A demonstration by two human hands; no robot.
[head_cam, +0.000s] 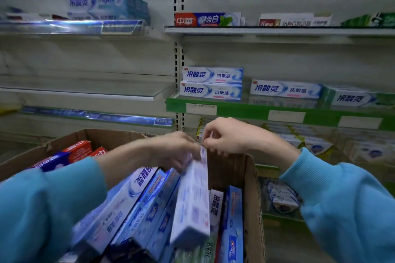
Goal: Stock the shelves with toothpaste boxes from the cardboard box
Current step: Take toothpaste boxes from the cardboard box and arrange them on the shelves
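Note:
A brown cardboard box [250, 181] stands low in front of me, packed with several blue and white toothpaste boxes [136, 205]. One white and lilac toothpaste box [192, 205] is raised on end above the others, blurred by motion. My left hand [173, 151] grips its upper end from the left. My right hand [224, 136] pinches the same top end from the right. Both arms wear blue sleeves. On the green-edged shelf [241, 111] ahead, two matching white and blue boxes [211, 83] lie stacked, with another one [285, 89] to their right.
The upper right shelf [277, 31] holds a red and blue box [206, 19] and others. The left bay has a blue stack [106, 4] up high and a bare grey shelf [85, 92] below. Lower right shelves [310, 141] carry more boxes.

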